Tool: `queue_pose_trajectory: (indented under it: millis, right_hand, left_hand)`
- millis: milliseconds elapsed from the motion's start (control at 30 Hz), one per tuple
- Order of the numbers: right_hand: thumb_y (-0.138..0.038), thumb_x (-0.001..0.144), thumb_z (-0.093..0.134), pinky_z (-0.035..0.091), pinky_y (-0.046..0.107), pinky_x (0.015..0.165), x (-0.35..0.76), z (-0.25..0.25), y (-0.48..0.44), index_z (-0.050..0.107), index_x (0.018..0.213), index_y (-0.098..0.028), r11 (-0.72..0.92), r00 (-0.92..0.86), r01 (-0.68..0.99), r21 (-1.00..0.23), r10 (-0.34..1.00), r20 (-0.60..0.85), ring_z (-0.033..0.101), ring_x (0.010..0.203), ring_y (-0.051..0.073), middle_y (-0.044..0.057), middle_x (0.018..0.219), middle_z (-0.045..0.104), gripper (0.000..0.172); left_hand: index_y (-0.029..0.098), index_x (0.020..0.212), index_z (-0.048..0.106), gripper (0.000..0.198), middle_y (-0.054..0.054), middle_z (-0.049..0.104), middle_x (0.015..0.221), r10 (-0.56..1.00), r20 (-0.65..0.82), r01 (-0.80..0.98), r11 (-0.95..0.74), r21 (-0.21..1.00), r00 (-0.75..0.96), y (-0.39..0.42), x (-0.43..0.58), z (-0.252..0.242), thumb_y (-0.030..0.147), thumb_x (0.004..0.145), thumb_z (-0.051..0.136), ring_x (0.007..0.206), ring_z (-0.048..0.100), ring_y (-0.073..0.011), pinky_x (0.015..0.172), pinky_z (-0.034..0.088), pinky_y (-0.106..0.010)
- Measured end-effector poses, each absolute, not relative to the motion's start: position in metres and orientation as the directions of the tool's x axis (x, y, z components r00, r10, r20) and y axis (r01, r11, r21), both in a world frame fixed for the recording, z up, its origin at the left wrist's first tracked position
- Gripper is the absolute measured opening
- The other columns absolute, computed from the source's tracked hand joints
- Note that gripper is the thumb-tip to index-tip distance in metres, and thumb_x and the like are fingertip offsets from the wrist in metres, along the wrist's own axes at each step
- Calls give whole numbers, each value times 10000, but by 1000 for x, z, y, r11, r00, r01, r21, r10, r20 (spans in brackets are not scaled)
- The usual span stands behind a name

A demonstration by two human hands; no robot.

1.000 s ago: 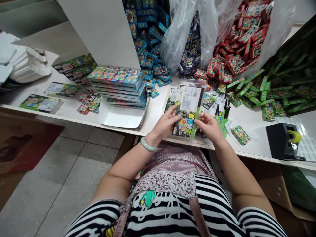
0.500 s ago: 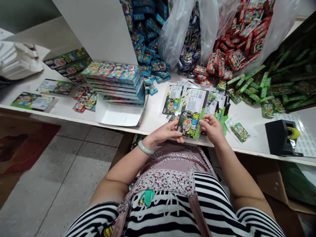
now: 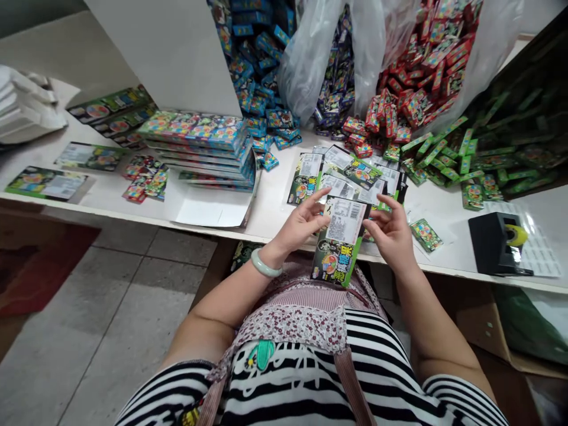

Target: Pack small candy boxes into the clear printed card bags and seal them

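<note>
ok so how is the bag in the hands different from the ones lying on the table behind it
The held bag is off the table, hanging past its edge, gripped near the top by the left hand and right hand; the loose bags lie flat on it. The held bag is alone; the loose bags overlap at mixed angles. Both carry black-and-green print and a white label panel.

I see a white table running left to right. At its left end lie flat packets. Next comes a stack of colourful boxes over a white sheet. Black-and-green packets fan out mid-table. Green packs are heaped far right, with a black tape dispenser near right.
</note>
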State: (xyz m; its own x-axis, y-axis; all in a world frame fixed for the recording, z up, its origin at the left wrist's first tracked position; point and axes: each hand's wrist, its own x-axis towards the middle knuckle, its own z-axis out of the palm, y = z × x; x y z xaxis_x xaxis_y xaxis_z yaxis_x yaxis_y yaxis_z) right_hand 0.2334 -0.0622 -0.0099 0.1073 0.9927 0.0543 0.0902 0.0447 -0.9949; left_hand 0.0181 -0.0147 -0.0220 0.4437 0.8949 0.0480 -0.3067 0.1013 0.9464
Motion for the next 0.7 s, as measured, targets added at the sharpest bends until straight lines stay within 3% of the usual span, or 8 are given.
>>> queue_pose_trajectory:
  millis: [133, 233, 367, 433, 567, 700]
  right_hand:
    - [-391, 879, 691, 530, 314, 616, 233, -11, -61, 572, 1228, -303, 103, 25, 197, -975, 994, 110, 621, 724, 165, 5, 872, 655, 378]
    - [-415, 910, 658, 503, 304, 599, 234, -12, -62, 641, 1049, -282, 135, -109, 241, -961, 988, 112, 591, 694, 159, 2, 828, 645, 193]
    - [-396, 947, 588, 505, 331, 676, 235, -2, -54, 668, 911, -259, 246, -121, 376, -893, 969, 216, 623, 778, 184, 26, 854, 681, 162]
    - [-362, 937, 590, 493, 327, 674, 235, 4, -47, 661, 840, -254, 308, -129, 424, -852, 951, 279, 619, 809, 192, 33, 837, 679, 163]
    - [-326, 893, 635, 485, 302, 644, 233, 6, -40, 628, 769, -242, 302, -165, 347, -888, 952, 259, 611, 850, 187, 40, 867, 667, 150]
    - [-379, 808, 724, 476, 269, 558, 226, 0, -37, 625, 931, -263, 97, -39, 108, -989, 995, 93, 578, 730, 153, 4, 831, 628, 196]
  left_hand:
    - [285, 1331, 561, 562, -5, 675, 910, 863, 40, -195, 69, 978, 504, -21, 4, -8, 335, 819, 788, 808, 647, -131, 720, 530, -246]
    - [239, 1209, 638, 364, -24, 680, 919, 891, 23, -71, 10, 997, 453, -29, -2, -3, 400, 889, 700, 788, 628, -131, 697, 527, -251]
    - [209, 997, 697, 231, -31, 687, 911, 950, 188, 69, -211, 975, 251, -29, 2, -5, 419, 922, 639, 807, 613, -140, 724, 508, -269]
    - [197, 891, 692, 217, -15, 673, 832, 942, 220, 98, -251, 963, 253, -23, 4, -6, 411, 905, 657, 769, 597, -132, 706, 489, -264]
    - [190, 851, 693, 220, 3, 655, 756, 921, 186, 107, -234, 966, 343, -11, 2, -6, 399, 905, 651, 688, 564, -115, 652, 468, -257]
    - [179, 887, 686, 163, -32, 711, 892, 931, 174, -12, -180, 984, 321, -6, 1, -2, 336, 851, 715, 857, 650, -142, 798, 523, -284]
